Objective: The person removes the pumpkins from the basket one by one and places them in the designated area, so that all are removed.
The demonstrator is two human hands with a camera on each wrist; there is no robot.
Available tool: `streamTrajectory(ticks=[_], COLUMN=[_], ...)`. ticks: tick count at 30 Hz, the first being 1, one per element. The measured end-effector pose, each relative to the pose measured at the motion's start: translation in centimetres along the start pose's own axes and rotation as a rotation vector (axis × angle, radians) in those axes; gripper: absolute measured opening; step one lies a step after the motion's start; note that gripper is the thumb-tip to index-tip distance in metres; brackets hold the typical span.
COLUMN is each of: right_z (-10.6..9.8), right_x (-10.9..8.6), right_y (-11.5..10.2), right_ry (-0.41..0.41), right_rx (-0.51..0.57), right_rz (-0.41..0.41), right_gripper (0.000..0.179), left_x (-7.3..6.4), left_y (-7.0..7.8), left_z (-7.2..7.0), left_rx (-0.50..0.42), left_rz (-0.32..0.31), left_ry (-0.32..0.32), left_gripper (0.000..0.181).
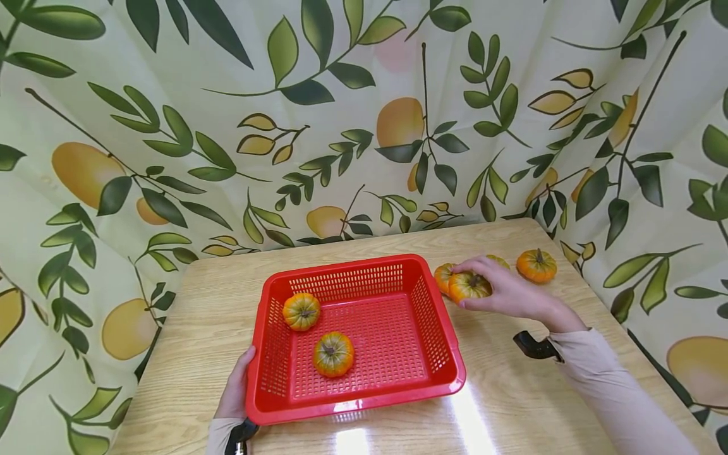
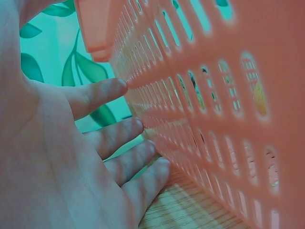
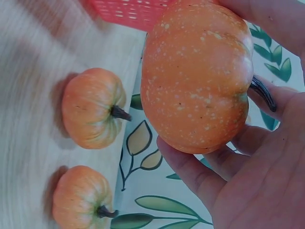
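Note:
My right hand (image 1: 500, 287) grips a small orange pumpkin (image 1: 469, 287) just right of the red basket (image 1: 355, 411). In the right wrist view, fingers and thumb go round this pumpkin (image 3: 198, 81), with its dark stem towards the palm. My left hand (image 1: 234, 385) is at the basket's left side. The left wrist view has its straight fingers (image 2: 114, 136) with tips at the slotted outer wall (image 2: 190, 109). Inside the basket sit two pumpkins, one near the back left corner (image 1: 301, 311) and one nearer the front (image 1: 333, 354).
Behind the held pumpkin, another pumpkin (image 1: 442, 277) partly shows. One more (image 1: 498, 260) is mostly hidden by the right hand, and a further pumpkin (image 1: 537, 265) stands near the table's right edge. A leaf-patterned curtain (image 1: 341, 158) borders the wooden table (image 1: 188, 354).

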State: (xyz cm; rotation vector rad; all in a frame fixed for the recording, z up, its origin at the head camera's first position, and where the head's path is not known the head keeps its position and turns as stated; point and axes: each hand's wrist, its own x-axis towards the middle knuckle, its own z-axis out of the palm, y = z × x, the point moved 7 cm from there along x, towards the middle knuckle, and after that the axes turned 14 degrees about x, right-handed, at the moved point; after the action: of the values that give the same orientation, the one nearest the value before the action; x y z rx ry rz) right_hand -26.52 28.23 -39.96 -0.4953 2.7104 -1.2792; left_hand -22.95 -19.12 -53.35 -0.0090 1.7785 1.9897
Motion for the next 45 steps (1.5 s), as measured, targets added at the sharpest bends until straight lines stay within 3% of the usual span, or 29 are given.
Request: streamTrajectory(ticks=[13,27,38,45], right_z=[1.2,2.5,3.6,4.1], right_x=[-0.4,-1.0,-1.2,-1.3], right_y=[1.2,2.6,3.5,4.1], right_ry=[-0.018,-0.033,-0.041,-0.043], right_rx=[0.012,0.035,0.060,0.047], right_rz=[-0.001,0.009,0.022,0.019], right_gripper=[0.057,0.059,0.056,0.057], left_x=[0.0,0.2,0.1,0.2], left_y=[-0.1,0.1,0.1,-0.3], left_z=[-0.1,0.1,0.1,-0.3], left_rx=[-0.016,-0.027,-0.067,-0.012], left_rz=[-0.050,-0.002,-0.037,-0.040], left_ry=[0.077,-0.051,-0.024,0.023], left_gripper=[0.040,0.041,0.042,0.040])
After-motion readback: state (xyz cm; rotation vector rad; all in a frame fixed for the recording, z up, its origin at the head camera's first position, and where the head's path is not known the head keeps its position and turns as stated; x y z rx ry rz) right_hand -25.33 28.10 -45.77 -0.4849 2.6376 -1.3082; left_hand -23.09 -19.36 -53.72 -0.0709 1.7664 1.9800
